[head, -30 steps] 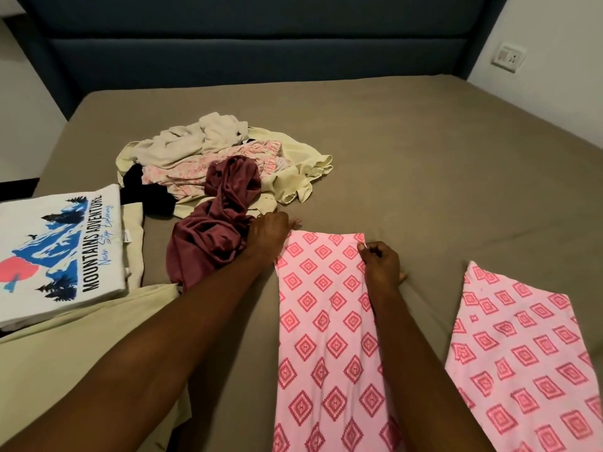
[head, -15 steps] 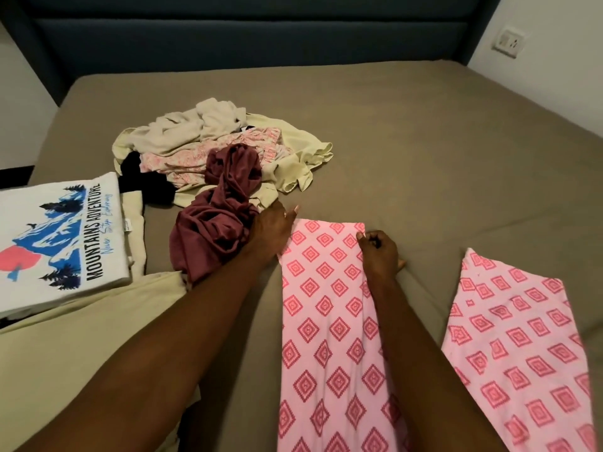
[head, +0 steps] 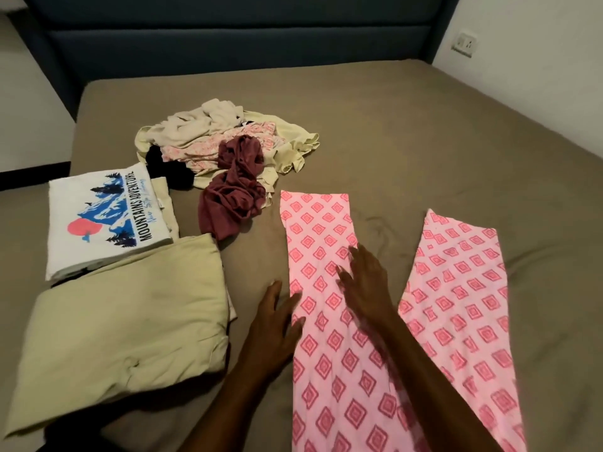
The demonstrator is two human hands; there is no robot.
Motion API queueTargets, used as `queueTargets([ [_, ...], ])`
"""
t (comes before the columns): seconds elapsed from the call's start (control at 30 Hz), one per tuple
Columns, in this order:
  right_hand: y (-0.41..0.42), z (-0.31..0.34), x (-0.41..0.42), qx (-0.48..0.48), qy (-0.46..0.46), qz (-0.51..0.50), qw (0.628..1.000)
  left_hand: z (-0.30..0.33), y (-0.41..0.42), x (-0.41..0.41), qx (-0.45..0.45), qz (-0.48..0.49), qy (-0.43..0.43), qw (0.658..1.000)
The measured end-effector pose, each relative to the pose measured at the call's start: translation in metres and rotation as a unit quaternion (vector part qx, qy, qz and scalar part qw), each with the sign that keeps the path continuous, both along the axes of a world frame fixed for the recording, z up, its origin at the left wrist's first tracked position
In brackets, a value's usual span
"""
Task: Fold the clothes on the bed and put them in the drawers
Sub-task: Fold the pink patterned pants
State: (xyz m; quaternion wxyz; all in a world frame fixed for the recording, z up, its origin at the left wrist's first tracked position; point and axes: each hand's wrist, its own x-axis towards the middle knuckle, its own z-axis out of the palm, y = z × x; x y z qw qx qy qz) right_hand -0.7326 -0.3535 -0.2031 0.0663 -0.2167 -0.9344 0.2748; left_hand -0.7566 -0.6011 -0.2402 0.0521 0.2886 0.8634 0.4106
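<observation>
- Lying flat on the bed (head: 391,132), pink diamond-print trousers (head: 329,321), legs spread apart in a V; the left leg runs up toward the clothes pile, the right leg (head: 463,288) angles off to the right.
- Left hand (head: 277,327): fingers straight and spread, palm down, at the outer edge of the left trouser leg, partly on the sheet and partly touching the fabric. Grip apart, holding nothing.
- Right hand (head: 365,285): fingers straight, palm down, pressing flat on the left trouser leg near its inner edge. Grip apart, nothing pinched.
- Unfolded pile (head: 228,138) farther up the bed: cream and pale yellow pieces, a pink patterned piece, something black at its left edge.
- Crumpled maroon garment (head: 235,197) at the near side of the pile, just beside the cuff of the left trouser leg, not touching it.
- Folded white T-shirt (head: 98,220) with a mountain print, left of the pile, on top of a small stack.
- Folded pale green garment (head: 130,327) in front of that stack, near the left forearm.
- Dark blue headboard (head: 228,44) behind; wall socket (head: 465,44) at upper right.
</observation>
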Motion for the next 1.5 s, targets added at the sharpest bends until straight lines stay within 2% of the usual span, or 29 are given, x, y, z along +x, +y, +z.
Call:
queueTargets([
  [0.07,-0.025,-0.006,0.049,0.021,0.008,0.003,1.000,0.000,-0.004,0.011,0.006,0.056,-0.007,0.998],
  [0.17,-0.042,-0.001,0.104,0.096,-0.001,-0.003,0.995,0.011,-0.004,0.028,0.067,0.157,-0.015,0.985],
  [0.23,-0.058,0.001,0.128,0.129,-0.019,0.020,0.991,0.020,0.001,0.043,0.066,0.192,-0.008,0.979],
  [0.37,-0.103,-0.020,0.156,0.157,-0.060,0.071,0.983,0.040,0.013,0.059,-0.036,0.178,-0.024,0.983],
  [0.47,-0.114,-0.022,0.157,0.154,-0.080,0.045,0.984,0.057,0.018,0.065,-0.152,0.156,-0.037,0.975],
  [0.53,-0.121,-0.014,0.158,0.122,-0.066,0.025,0.990,0.064,0.016,0.069,-0.164,0.169,-0.063,0.970],
  [0.6,-0.131,-0.008,0.162,0.110,-0.043,0.032,0.993,0.058,0.013,0.064,-0.106,0.202,-0.127,0.965],
  [0.67,-0.143,-0.012,0.170,0.105,-0.049,0.054,0.992,0.051,0.004,0.062,-0.001,0.230,-0.232,0.945],
  [0.73,-0.154,-0.021,0.180,0.128,-0.056,0.068,0.988,0.045,-0.006,0.063,0.113,0.227,-0.323,0.912],
  [0.8,-0.159,-0.026,0.186,0.137,-0.054,0.074,0.986,0.046,-0.009,0.070,0.187,0.186,-0.412,0.872],
  [0.87,-0.159,-0.025,0.188,0.110,-0.043,0.087,0.989,0.052,-0.009,0.075,0.211,0.149,-0.471,0.843],
  [1.0,-0.153,-0.016,0.193,-0.019,0.047,0.075,0.996,0.064,-0.015,0.078,0.226,0.106,-0.490,0.835],
  [1.07,-0.152,-0.016,0.198,-0.033,0.057,0.078,0.995,0.064,-0.020,0.077,0.217,0.106,-0.470,0.849],
  [1.13,-0.154,-0.019,0.204,0.028,0.028,0.104,0.994,0.061,-0.026,0.075,0.180,0.140,-0.421,0.878],
  [1.27,-0.162,-0.023,0.210,0.134,-0.022,0.136,0.981,0.041,-0.038,0.077,0.022,0.222,-0.295,0.929],
  [1.3,-0.164,-0.023,0.211,0.140,-0.022,0.138,0.980,0.032,-0.040,0.078,0.019,0.218,-0.277,0.936],
  [1.4,-0.167,-0.022,0.215,0.141,-0.010,0.135,0.981,0.023,-0.045,0.093,0.082,0.151,-0.328,0.929],
  [1.5,-0.168,-0.023,0.217,0.082,0.036,0.121,0.989,0.028,-0.055,0.114,0.103,0.126,-0.340,0.926],
])
